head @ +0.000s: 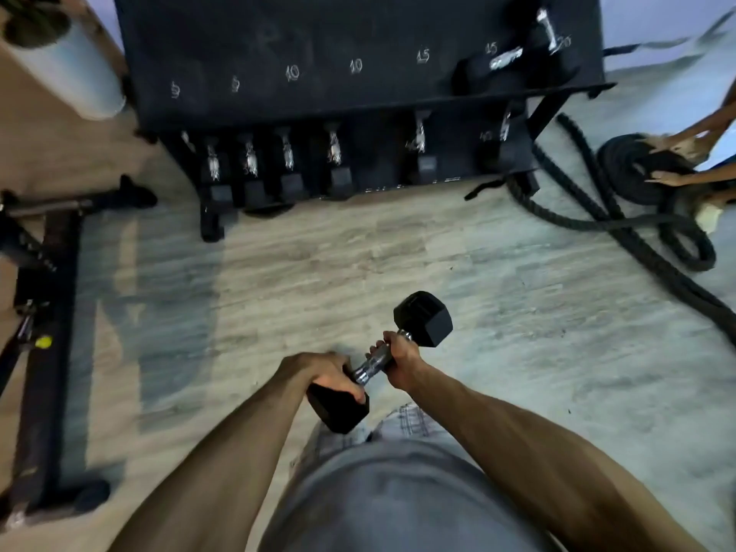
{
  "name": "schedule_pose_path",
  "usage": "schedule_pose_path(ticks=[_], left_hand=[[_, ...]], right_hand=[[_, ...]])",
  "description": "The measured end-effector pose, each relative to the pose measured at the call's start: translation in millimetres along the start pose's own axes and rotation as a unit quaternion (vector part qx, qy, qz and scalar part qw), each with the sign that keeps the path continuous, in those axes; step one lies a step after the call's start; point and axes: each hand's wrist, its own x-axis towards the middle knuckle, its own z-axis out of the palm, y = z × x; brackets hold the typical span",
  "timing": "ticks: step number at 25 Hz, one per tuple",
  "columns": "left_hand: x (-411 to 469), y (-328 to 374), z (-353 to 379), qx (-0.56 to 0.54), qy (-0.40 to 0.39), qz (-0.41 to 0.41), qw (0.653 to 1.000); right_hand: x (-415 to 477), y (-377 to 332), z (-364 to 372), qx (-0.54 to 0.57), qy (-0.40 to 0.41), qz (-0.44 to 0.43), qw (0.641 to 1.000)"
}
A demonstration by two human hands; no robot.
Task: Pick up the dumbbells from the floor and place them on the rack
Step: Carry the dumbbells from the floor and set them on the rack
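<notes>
Item: hex dumbbell point(424, 318), held clear of the floor point(318, 272), well short of rack point(318, 101). Right hand point(402, 358) wrapped round chrome handle point(368, 366); left hand point(324, 372) clasping near head point(338, 412). Step: transport. Next, likely: advance, lift onto free shelf slot

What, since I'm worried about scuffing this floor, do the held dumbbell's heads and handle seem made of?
On the dumbbell, the heads are matte black with a dull sheen on their hex facets: probably rubber or rubber-coated. The handle gleams with bright highlights: likely chromed steel.
</notes>
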Motion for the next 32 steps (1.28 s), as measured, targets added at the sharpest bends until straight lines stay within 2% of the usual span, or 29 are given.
schedule_pose_path(ticks=[8,16,27,32], left_hand=[[25.5,9.2,-172.0,0.070,-0.004,0.007,0.998],[92.3,45.0,-324.8,0.086,0.006,0.006,0.996],[162.8,130.6,-502.7,0.036,-0.002,-0.014,0.999],[195.6,154.1,-586.9,0.035,-0.010,0.010,0.999]], right_hand=[[39.3,-118.2,93.2,0.069,0.014,-0.029,0.997],[115.4,-257.5,157.1,0.068,0.009,-0.017,0.997],[193.9,-463.7,206.4,-0.008,-0.005,-0.022,1.000],[231.1,-541.8,234.8,-0.034,0.005,-0.024,0.999]])
